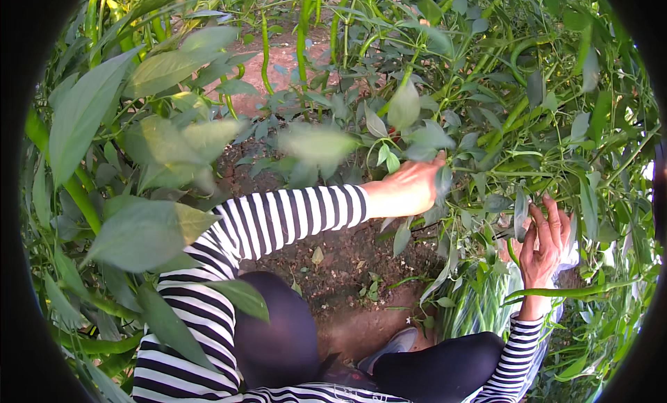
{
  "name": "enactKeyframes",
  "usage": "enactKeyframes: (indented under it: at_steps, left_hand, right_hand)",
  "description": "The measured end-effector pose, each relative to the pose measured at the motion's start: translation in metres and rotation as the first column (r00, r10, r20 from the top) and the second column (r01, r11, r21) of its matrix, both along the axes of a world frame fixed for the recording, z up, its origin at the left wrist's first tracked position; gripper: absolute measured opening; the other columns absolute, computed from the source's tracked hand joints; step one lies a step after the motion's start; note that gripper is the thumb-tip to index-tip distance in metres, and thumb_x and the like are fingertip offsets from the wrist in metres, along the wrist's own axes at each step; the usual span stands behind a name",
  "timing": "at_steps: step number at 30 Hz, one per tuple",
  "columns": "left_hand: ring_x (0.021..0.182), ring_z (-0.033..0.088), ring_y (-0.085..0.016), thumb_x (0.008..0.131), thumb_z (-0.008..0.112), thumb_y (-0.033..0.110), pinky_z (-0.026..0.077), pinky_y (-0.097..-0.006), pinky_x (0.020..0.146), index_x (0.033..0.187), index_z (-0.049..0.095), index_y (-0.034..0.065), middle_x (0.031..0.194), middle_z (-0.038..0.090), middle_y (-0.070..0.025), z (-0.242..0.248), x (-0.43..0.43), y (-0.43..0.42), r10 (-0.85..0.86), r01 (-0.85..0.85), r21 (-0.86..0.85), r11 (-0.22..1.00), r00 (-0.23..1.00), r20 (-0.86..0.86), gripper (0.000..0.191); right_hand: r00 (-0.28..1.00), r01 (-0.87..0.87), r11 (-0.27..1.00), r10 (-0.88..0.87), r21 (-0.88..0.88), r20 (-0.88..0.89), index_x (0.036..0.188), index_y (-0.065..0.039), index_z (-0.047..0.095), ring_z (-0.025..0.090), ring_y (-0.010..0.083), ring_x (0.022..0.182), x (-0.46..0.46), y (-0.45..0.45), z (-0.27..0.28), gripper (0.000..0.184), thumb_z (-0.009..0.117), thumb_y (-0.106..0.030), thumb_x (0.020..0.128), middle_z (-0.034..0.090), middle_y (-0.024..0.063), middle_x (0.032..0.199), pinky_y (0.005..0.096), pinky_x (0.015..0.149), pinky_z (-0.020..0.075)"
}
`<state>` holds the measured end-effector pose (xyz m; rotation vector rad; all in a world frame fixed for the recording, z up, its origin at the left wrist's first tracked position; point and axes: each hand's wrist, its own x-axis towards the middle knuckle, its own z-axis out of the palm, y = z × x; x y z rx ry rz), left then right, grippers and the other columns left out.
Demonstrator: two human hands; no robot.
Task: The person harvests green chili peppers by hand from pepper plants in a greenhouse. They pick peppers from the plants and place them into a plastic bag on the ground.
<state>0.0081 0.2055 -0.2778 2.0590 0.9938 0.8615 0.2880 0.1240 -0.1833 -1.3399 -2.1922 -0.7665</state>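
My left hand (411, 189) reaches across to the right into the pepper plants. Leaves cover its fingertips, so whether it grips anything cannot be told. Close above it, a small red patch, perhaps a ripe pepper (393, 135), shows between leaves. My right hand (544, 241) is raised at the right with its fingers apart among the foliage, and nothing is visibly held in it. A leaf (521, 215) hangs beside its fingers. A long green chili pepper (573, 292) passes in front of my right wrist. Below lies a clear plastic bag of long green peppers (479, 304).
Pepper plants crowd both sides, with large leaves (140, 236) close to the camera at left. Long green peppers (266, 54) hang at the back. Bare soil (338, 267) with fallen leaves lies between my knees. My shoe (391, 345) rests on it.
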Motion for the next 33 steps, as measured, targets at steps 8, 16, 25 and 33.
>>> enactKeyframes:
  at_steps: [8,16,25,33]
  left_hand:
    - [0.042,0.055,-0.016,0.089,0.055,0.002,0.046,-0.0311,0.038,0.109,0.062,-0.0036,0.061,0.058,-0.0075,0.057,-0.039,0.079,0.470,-0.320,-0.406,0.856,0.810,0.351,0.022]
    - [0.043,0.055,-0.020,0.088,0.071,0.022,0.047,-0.0383,0.050,0.074,0.061,0.0033,0.057,0.058,-0.0092,0.067,-0.017,0.107,0.414,-0.415,-0.178,0.892,0.909,-0.042,0.025]
    - [0.042,0.045,-0.009,0.092,0.064,0.017,0.035,-0.0278,0.037,0.086,0.066,0.0028,0.059,0.056,-0.0007,0.140,-0.031,0.056,0.284,-0.263,-0.113,0.958,0.924,0.256,0.015]
    - [0.072,0.061,-0.013,0.097,0.057,0.026,0.053,-0.0288,0.057,0.096,0.058,0.0062,0.082,0.068,-0.0066,0.268,-0.066,0.009,-0.053,-0.245,0.342,0.907,0.739,0.671,0.020]
  right_hand:
    - [1.000,0.026,0.999,-0.025,-0.042,0.019,0.111,-0.007,0.069,0.050,0.0359,0.125,0.005,-0.001,0.003,0.032,0.057,0.002,0.082,0.061,0.0056,0.132,0.0514,0.111,0.0275]
    - [0.991,0.067,0.995,-0.074,0.069,0.112,0.109,-0.006,0.068,0.054,0.0353,0.119,0.001,-0.004,0.004,0.037,0.059,0.006,0.075,0.061,0.0069,0.129,0.0492,0.110,0.0326]
    - [0.994,0.023,0.997,-0.031,0.080,0.105,0.109,-0.010,0.070,0.055,0.0321,0.109,0.003,-0.006,0.006,0.042,0.062,-0.004,0.069,0.064,0.0081,0.113,0.0545,0.110,0.0317]
    - [0.998,-0.055,0.998,0.056,0.036,-0.022,0.102,-0.003,0.069,0.054,0.0324,0.107,-0.002,-0.005,0.012,0.035,0.062,-0.001,0.068,0.066,0.0065,0.118,0.0545,0.112,0.0277]
